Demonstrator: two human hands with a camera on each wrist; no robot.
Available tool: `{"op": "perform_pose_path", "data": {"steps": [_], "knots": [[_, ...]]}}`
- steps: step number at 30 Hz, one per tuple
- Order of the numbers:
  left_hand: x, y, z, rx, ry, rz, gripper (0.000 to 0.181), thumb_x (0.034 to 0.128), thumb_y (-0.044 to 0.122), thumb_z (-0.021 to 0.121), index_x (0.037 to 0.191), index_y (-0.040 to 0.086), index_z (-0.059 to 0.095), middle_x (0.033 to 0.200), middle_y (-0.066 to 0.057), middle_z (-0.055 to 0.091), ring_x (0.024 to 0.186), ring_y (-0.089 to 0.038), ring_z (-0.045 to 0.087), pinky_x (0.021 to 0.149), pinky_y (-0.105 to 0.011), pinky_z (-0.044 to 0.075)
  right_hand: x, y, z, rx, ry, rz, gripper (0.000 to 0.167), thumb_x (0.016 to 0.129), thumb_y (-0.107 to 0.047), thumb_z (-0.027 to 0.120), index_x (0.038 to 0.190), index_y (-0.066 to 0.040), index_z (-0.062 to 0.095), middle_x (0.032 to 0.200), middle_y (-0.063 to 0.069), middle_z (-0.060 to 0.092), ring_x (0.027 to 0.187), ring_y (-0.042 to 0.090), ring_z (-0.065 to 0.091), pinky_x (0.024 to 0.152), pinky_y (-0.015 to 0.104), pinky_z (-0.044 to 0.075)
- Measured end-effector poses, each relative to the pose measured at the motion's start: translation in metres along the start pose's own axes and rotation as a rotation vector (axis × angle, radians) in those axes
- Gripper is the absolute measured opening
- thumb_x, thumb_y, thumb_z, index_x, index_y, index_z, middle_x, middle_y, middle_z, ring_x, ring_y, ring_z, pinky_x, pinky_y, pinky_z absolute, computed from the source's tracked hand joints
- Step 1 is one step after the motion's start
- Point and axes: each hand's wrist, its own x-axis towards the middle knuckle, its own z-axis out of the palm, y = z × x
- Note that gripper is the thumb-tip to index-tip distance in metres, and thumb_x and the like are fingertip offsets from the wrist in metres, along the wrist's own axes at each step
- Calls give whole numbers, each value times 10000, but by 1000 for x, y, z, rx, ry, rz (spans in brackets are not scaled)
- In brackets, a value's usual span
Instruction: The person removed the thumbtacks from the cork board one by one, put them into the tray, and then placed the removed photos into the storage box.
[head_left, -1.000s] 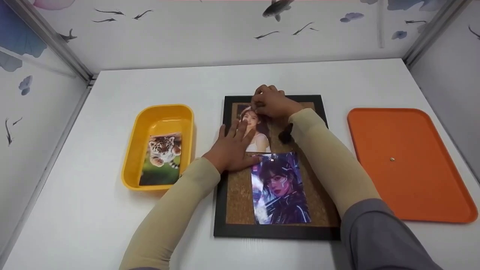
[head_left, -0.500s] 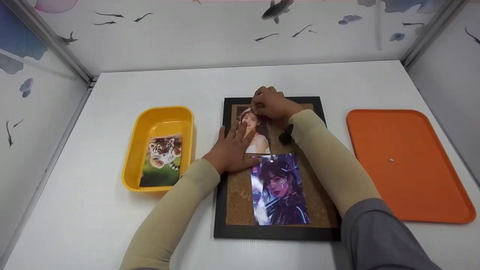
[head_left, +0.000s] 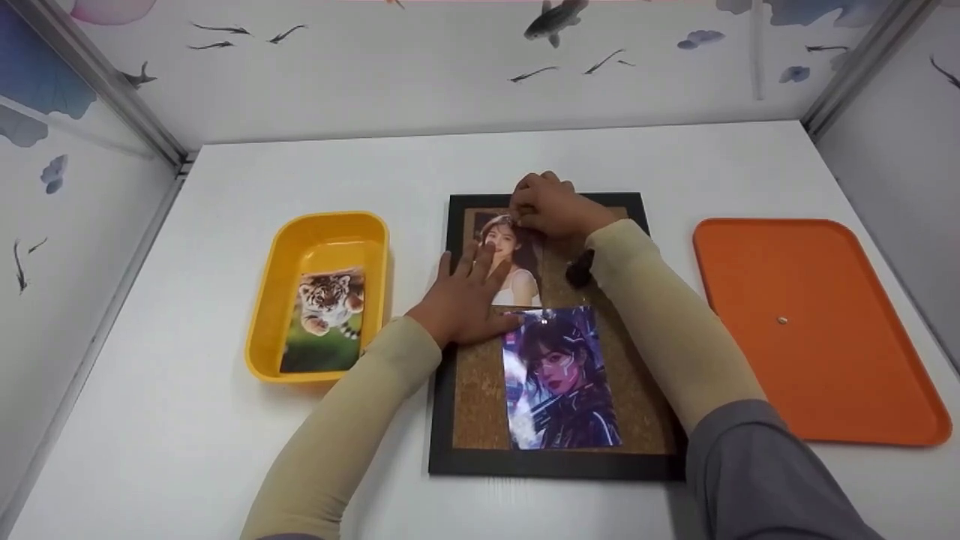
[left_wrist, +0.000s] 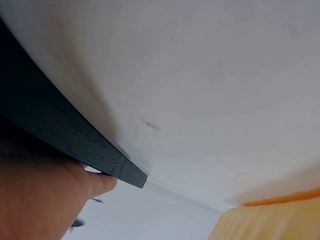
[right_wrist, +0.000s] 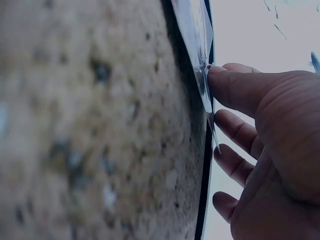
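A framed corkboard [head_left: 480, 397] lies on the white table. On its upper part is a photo of a person in a white top [head_left: 517, 289]; below it lies a purple illustrated picture [head_left: 562, 390] with a small thumbtack [head_left: 544, 321] at its top. My left hand [head_left: 461, 300] rests with spread fingers over the upper photo and the frame's left side. My right hand [head_left: 553, 206] is at the photo's top edge. In the right wrist view its thumb and index finger pinch a tiny thumbtack [right_wrist: 208, 66], mostly hidden, against the glossy, bent photo edge [right_wrist: 200, 50].
Left of the board stands a yellow basin [head_left: 259, 330] with a tiger picture [head_left: 322, 322] inside. To the right lies an orange tray [head_left: 840, 382] bearing one small thumbtack [head_left: 782, 320]. Printed walls [head_left: 420, 67] enclose the table at the back and sides.
My right hand has shifted slightly to the right along the photo's top edge. My left hand, the pictures, the basin and the tray stay in place.
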Motion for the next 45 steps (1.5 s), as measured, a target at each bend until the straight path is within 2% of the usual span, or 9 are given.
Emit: {"op": "perform_pose_path", "data": {"steps": [9,17,21,27,31,37,42,45], "knots": [[-1,-1,1,-18,-5,-4,965,902,803,263,1608,200,3,1649,-130,-102,1496,-362,-105,1150,-630,-17,-14,-1,-5,-10,8,1,54,990,-179,628,999,-160,677,1303,78,519,1222,302,404,995,563,308],[-1,0,1,-29,11,7,965,906,795,279,1609,191,11,1651,-132,-87,1498,-362,-91,1153,-625,-10,-27,1,-7,-13,29,32,89,991,-180,616,916,-179,663,1275,51,533,1200,282,414,994,548,315],[0,0,2,-20,8,-1,970,901,800,281,1610,199,6,1653,-126,-86,1499,-360,-90,1152,-624,-14,-33,4,-6,-27,50,17,132,999,-164,578,898,-177,662,1256,61,544,1174,289,431,972,537,334],[0,2,2,-30,-2,-7,976,893,806,289,1609,210,-2,1654,-116,-95,1498,-360,-101,1153,-618,-22,-46,4,-8,-28,36,29,192,1025,-153,496,944,-189,667,1261,51,535,1186,284,426,1021,541,321],[0,0,1,-27,-5,-14,977,890,814,276,1608,215,-9,1652,-112,-103,1497,-353,-110,1154,-615,-27,-50,1,-9,-61,28,47,163,1010,-149,528,988,-172,688,1268,76,538,1209,304,427,1039,550,317],[1,-1,2,-16,-3,-15,982,885,823,259,1608,216,-12,1651,-116,-101,1498,-352,-106,1153,-619,-26,-56,1,-9,-80,40,37,113,979,-138,596,949,-182,695,1232,65,541,1179,289,429,998,531,326],[1,0,2,-28,-9,-17,973,890,812,276,1610,217,-1,1655,-108,-98,1499,-348,-104,1150,-618,-42,-68,-1,-10,-39,26,48,135,1020,-186,553,1027,-249,671,1261,30,519,1196,262,417,1031,531,333],[1,0,2,-34,-9,-18,973,890,812,275,1609,219,-3,1654,-107,-105,1499,-349,-105,1149,-619,-46,-74,-2,-10,-69,10,69,181,1030,-211,534,1161,-269,645,1304,33,498,1225,267,407,1058,540,339]]}}
